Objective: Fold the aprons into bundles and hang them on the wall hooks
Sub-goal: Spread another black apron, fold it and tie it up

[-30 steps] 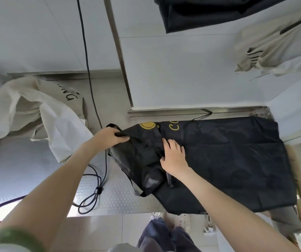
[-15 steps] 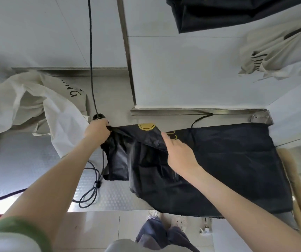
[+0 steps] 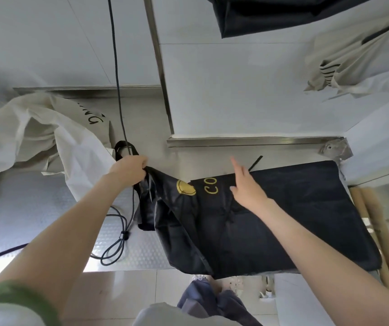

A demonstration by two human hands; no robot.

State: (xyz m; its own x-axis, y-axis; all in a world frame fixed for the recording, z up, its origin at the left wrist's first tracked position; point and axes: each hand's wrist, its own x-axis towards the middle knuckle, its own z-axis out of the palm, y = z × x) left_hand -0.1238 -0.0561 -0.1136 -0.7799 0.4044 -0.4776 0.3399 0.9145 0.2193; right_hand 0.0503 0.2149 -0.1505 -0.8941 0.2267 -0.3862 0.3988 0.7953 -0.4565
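Note:
A black apron [image 3: 294, 212] with a yellow logo and letters lies spread on the steel counter [image 3: 24, 208], right of centre. My left hand [image 3: 130, 169] grips its bib end and neck strap at the left, lifting that end off the counter. My right hand [image 3: 245, 187] hovers with straight fingers over the apron's far edge, by the yellow letters. A cream apron [image 3: 36, 135] lies crumpled at the left. On the wall hang a black apron [image 3: 271, 12] at the top and a cream apron [image 3: 358, 57] at the upper right.
A black cable [image 3: 116, 67] runs down the wall and coils on the counter [image 3: 116, 245] beside my left arm. A steel ledge [image 3: 254, 141] runs along the wall behind the apron. Wooden poles [image 3: 377, 231] stand past the counter's right end.
My left hand pulled the apron's bib end up and to the left. My right hand lifted off the fabric and moved toward the far edge, fingers straightened. The yellow letters came into view.

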